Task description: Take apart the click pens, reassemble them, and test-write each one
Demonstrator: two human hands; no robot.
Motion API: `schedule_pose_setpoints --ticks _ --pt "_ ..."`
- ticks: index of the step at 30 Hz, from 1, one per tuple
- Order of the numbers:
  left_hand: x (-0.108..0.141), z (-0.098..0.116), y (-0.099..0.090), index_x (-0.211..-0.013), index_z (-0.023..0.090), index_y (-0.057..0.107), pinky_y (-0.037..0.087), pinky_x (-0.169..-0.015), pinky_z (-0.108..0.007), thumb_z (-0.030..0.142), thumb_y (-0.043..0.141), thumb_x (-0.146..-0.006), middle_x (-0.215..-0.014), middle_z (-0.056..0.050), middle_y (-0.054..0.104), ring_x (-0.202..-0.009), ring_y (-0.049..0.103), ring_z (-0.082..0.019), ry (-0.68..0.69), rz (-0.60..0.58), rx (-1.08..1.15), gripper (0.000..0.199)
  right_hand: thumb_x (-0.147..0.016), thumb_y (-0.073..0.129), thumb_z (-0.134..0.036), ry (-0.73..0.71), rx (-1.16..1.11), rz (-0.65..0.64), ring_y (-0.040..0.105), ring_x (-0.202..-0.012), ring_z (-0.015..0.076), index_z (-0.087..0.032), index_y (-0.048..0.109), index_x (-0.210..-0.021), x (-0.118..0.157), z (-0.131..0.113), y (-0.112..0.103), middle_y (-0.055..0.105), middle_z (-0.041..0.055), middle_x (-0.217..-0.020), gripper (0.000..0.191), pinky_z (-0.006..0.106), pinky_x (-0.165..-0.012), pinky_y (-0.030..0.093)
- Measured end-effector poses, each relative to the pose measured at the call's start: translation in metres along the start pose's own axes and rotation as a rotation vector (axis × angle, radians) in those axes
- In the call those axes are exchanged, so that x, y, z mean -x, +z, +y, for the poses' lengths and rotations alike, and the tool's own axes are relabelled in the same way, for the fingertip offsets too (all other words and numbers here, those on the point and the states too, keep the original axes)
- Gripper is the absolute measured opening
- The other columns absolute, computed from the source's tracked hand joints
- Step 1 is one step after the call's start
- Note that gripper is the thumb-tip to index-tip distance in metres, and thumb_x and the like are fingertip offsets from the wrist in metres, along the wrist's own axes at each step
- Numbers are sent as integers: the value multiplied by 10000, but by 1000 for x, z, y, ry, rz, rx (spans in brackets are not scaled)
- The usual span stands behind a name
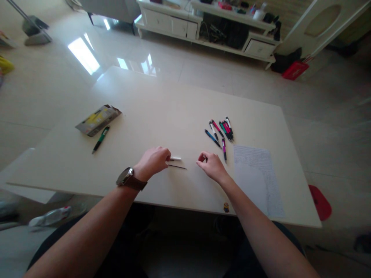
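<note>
Above the table (pixel 162 116), the left hand (pixel 153 160) and right hand (pixel 212 165) are positioned, each grip closed. Between them, a white barrel (pixel 176 158) is gripped by the left; a thin dark refill (pixel 177 167) is located just beside it. A small part (pixel 205 158), partly hidden, is pinched by the right.

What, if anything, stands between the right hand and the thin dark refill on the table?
Nothing visible: only bare tabletop separates the right hand from the refill at its nearer end. The white tube shows beyond the refill, outside that path; the left hand is at the other end.
</note>
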State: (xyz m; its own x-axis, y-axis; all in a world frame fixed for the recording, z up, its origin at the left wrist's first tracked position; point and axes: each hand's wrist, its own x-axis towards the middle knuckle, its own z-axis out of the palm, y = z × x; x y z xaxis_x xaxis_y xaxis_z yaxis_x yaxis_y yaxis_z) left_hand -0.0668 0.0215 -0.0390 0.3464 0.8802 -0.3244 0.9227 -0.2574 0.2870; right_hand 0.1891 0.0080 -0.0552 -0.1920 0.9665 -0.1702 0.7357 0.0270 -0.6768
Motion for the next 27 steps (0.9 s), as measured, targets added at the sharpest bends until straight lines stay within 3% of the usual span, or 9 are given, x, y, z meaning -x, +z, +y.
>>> schedule_pose_setpoints --ticks 6,10,13,17,19,22,27 --pt "-2 4 -9 -786 227 698 368 -599 -277 234 690 -710 -790 -37 704 -731 611 -189 32 22 73 77 -788 663 -203 -50 -28 -43 606 -685 173 -238 683 -792 2 -1 15 718 30 -798 41 302 -678 421" --pt "-5 7 -10 -839 221 698 387 -625 -276 247 669 -754 -808 -29 715 -721 607 -172 43 33 139 94 -753 734 -287 -34 -124 44 619 -746 192 -240 684 -879 1 -5 11 708 36 -829 144 315 -712 443" --pt "-8 8 -9 -855 210 691 411 -661 -279 255 644 -797 -858 -42 717 -761 615 -172 68 84 180 87 -838 621 -381 31 -236 80 572 -686 171 -209 664 -852 -4 -6 6 646 26 -750 177 299 -656 430" --pt "-11 20 -9 -916 196 688 428 -660 -272 295 617 -845 -906 -53 721 -770 622 -163 121 119 265 140 -930 439 -524 115 -553 6 574 -702 169 -190 676 -815 -6 -9 6 634 46 -769 425 294 -649 465" --pt "-12 31 -9 -976 194 690 445 -669 -268 360 619 -863 -929 -56 727 -786 635 -163 168 92 354 213 -924 460 -569 101 -574 26 579 -746 172 -192 701 -848 -6 -11 8 651 52 -822 453 294 -680 476" --pt "-15 46 -7 -1056 190 684 472 -713 -270 434 641 -864 -977 -62 735 -847 658 -175 234 45 462 314 -918 491 -572 61 -587 53 531 -654 144 -205 704 -883 -5 -15 9 649 28 -802 425 283 -632 451" --pt "-17 54 -3 -960 194 707 429 -662 -263 336 523 -963 -835 -49 726 -735 639 -161 288 51 346 233 -763 729 -488 82 -727 21 596 -662 150 -217 614 -847 -6 -14 8 649 -4 -714 307 265 -606 457"
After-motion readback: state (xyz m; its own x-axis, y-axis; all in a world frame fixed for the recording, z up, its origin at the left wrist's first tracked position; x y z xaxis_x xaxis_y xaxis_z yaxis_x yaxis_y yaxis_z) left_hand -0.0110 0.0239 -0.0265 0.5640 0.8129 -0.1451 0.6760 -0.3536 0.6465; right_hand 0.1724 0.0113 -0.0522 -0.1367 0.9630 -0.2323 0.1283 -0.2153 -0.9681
